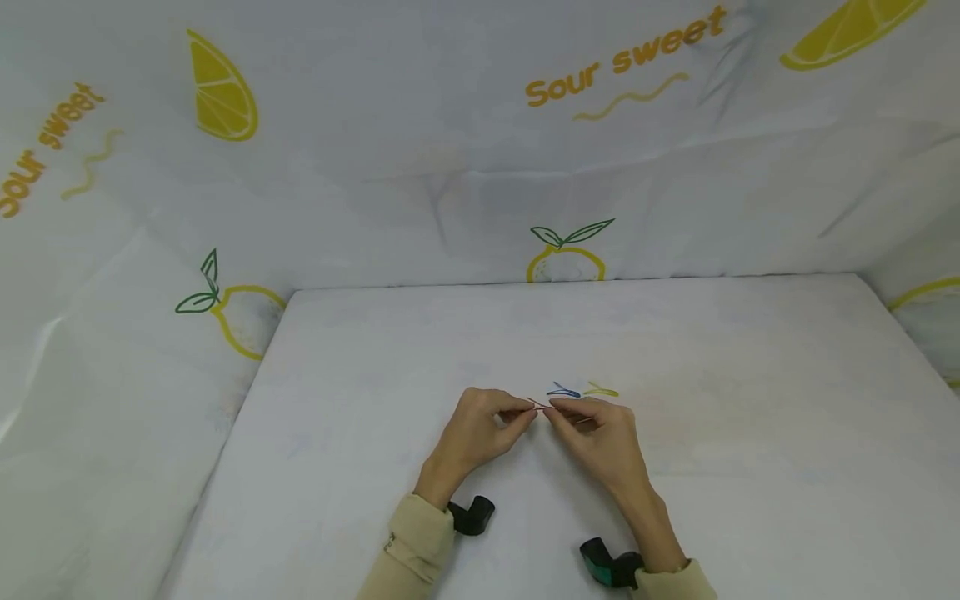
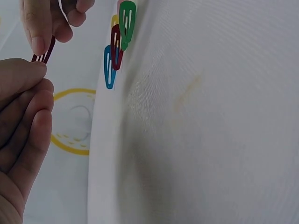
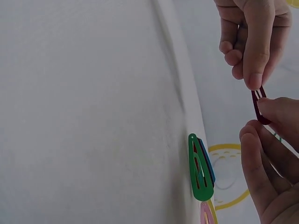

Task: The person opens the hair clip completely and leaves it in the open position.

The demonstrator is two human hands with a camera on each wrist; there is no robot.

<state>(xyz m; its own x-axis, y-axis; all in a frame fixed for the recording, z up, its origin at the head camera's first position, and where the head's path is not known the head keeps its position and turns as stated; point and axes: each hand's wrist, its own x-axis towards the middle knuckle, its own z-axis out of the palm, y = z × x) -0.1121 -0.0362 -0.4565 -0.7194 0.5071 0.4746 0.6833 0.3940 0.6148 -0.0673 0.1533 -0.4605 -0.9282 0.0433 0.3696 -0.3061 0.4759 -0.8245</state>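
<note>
A dark red snap hair clip (image 1: 540, 407) is held between both hands over the table. My left hand (image 1: 474, 425) pinches one end of it between thumb and forefinger. The other end is pinched by my right hand (image 1: 600, 437). In the right wrist view the slotted frame of the clip (image 3: 255, 101) shows between the fingertips. Just beyond the right hand, a blue hair clip (image 1: 572, 393) and a yellow one (image 1: 606, 392) lie on the table with their parts spread in a V.
The left wrist view shows a green clip (image 2: 126, 6) overlapping another dark red clip (image 2: 118, 61), beside the blue one. A pink clip (image 3: 205, 211) appears in the right wrist view. White cloth (image 1: 420, 200) with lemon prints rises behind the white table (image 1: 360, 358).
</note>
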